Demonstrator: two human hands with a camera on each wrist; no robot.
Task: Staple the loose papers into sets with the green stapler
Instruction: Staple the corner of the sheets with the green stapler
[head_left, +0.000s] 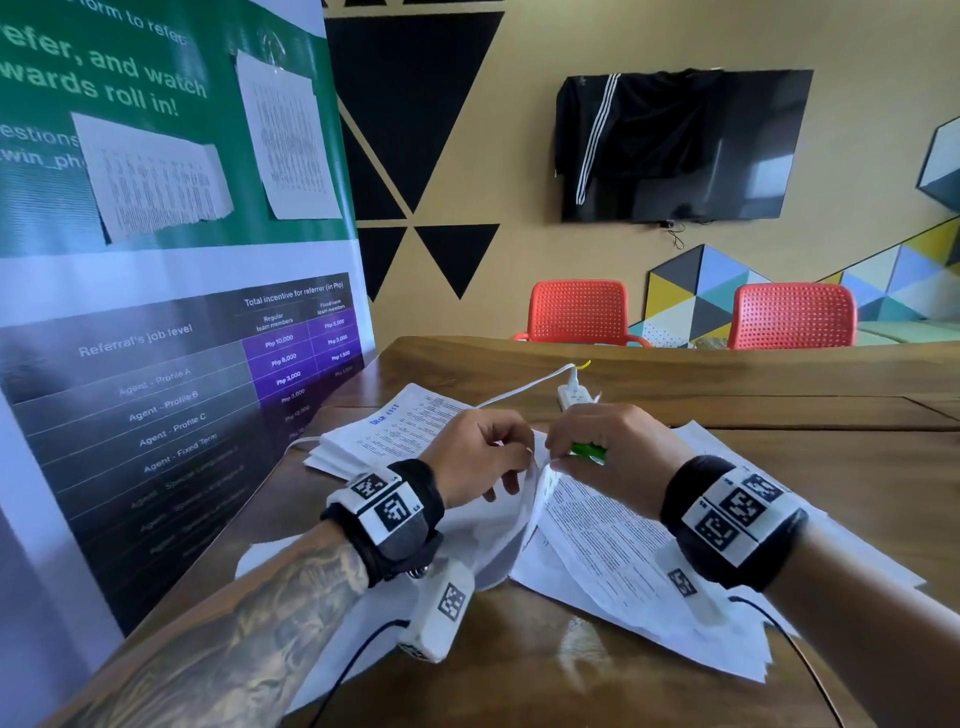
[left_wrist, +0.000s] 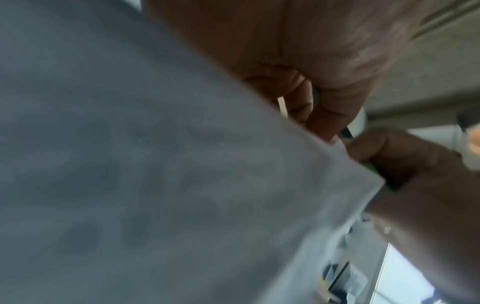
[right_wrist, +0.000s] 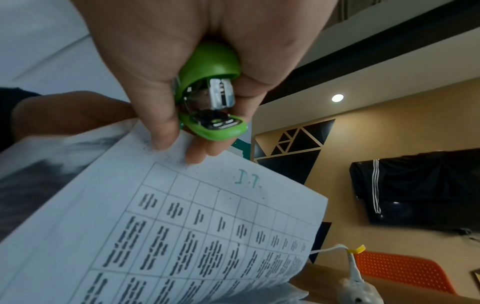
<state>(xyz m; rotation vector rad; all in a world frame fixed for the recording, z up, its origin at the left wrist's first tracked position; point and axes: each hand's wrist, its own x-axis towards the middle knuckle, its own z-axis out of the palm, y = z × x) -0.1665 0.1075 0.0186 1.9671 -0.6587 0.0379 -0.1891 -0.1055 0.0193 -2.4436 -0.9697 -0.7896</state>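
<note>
Wooden bench (head_left: 571, 649), papers strewn across it; a second stack (head_left: 384, 436) lies further back at left. Right hand (head_left: 618, 457) curled round the green stapler (right_wrist: 210, 96), thumb and fingertip also pinching the top edge of a printed sheet (right_wrist: 182, 236). Left hand (head_left: 478, 462) pinches the same raised sheet, close beside the right. Stapler mouth sits just above the paper edge.

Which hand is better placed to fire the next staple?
Likely the right hand: it already grips the green stapler, whose mouth sits by the lifted sheet's top edge. The left hand only pinches that sheet.
</note>
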